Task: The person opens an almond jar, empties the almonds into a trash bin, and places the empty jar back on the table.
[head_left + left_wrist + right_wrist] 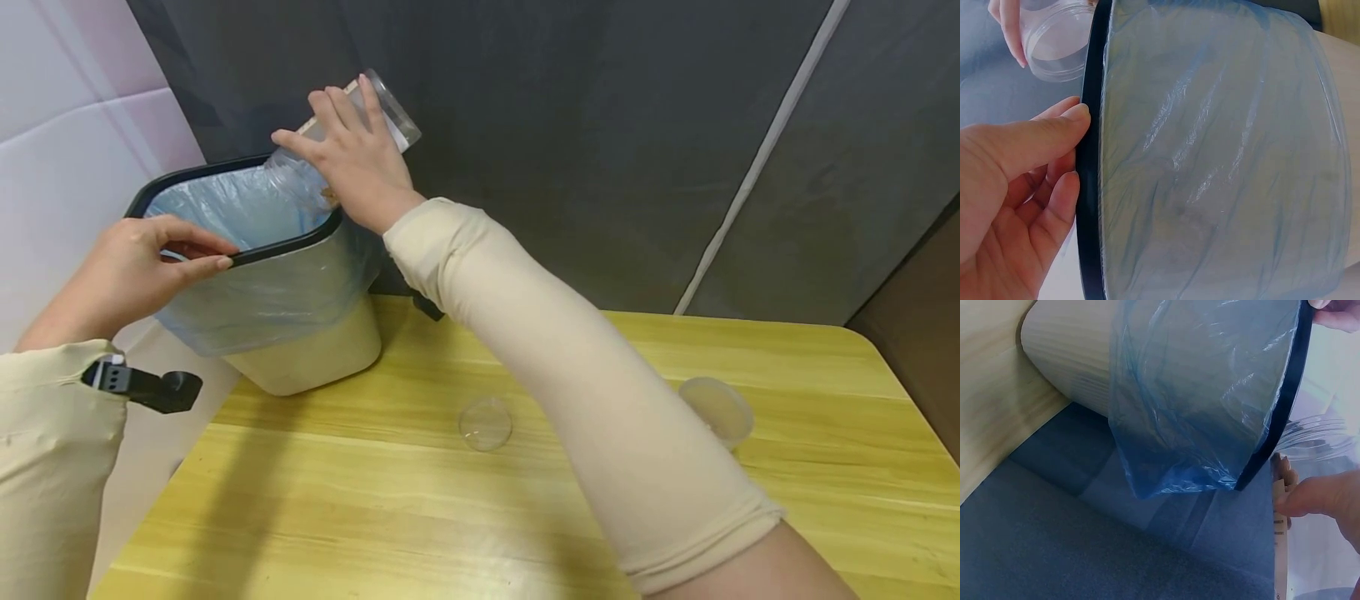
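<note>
My right hand grips a clear plastic jar with a paper label. The jar is tilted, its threaded mouth low over the opening of a trash bin. Brown bits show inside near the jar's neck. With thumb and fingertips, my left hand pinches the bin's black rim at the near side. A thin blue bag lines the bin and folds down over its outside. The bin leans toward the left, and its bottom inside is hidden.
On the yellow wooden table lie a clear round disc and a frosted round lid, the latter partly behind my right forearm. A dark grey cloth panel stands behind the table. A pale wall borders the left side.
</note>
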A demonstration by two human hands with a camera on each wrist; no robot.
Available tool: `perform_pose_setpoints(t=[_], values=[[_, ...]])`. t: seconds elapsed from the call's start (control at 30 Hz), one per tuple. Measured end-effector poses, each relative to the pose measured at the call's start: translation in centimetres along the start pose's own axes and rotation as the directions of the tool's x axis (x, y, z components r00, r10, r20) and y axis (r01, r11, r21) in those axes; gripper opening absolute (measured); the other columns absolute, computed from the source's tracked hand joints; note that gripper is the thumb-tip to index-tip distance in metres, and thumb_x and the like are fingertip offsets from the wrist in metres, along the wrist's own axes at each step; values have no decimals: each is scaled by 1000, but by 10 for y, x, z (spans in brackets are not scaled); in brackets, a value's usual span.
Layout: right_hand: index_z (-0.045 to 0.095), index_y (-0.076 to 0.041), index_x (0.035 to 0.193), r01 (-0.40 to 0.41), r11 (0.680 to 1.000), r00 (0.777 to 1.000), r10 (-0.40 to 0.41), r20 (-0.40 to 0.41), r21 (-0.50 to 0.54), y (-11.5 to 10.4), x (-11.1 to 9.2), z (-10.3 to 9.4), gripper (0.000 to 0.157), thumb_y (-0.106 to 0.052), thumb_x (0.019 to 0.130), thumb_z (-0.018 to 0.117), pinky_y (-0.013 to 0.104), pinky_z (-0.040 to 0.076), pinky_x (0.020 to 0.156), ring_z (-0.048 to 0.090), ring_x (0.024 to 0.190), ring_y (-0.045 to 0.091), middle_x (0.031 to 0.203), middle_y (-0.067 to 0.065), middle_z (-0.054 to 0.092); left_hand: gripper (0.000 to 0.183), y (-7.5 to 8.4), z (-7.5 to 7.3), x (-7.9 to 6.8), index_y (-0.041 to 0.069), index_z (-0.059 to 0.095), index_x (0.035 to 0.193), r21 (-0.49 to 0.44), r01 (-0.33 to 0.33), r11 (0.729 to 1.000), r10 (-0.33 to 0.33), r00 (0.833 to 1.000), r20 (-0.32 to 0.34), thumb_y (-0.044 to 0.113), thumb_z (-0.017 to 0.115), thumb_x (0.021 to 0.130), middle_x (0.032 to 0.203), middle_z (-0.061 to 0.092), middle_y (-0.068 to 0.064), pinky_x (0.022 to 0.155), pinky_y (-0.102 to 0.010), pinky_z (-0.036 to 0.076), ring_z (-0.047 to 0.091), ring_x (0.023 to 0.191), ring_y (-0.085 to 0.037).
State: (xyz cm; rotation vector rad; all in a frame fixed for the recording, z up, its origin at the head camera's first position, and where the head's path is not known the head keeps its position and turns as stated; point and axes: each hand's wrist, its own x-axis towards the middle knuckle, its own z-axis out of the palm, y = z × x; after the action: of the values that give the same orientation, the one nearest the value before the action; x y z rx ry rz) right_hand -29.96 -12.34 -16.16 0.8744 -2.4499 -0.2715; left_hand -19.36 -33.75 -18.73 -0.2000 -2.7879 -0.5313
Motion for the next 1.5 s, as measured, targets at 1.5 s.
perform_pose_setpoints(t=[1.5], values=[[15,-42,145,-34,999,994,29,-109,-41,9,2,-5,64,-26,94,51,52,-9,105,4,137,26,149,8,14,17,6,3,-2,3,71,98,-27,18,999,-17,1000,8,12,67,84,75,62,10,54,-9,38,47,66,10]])
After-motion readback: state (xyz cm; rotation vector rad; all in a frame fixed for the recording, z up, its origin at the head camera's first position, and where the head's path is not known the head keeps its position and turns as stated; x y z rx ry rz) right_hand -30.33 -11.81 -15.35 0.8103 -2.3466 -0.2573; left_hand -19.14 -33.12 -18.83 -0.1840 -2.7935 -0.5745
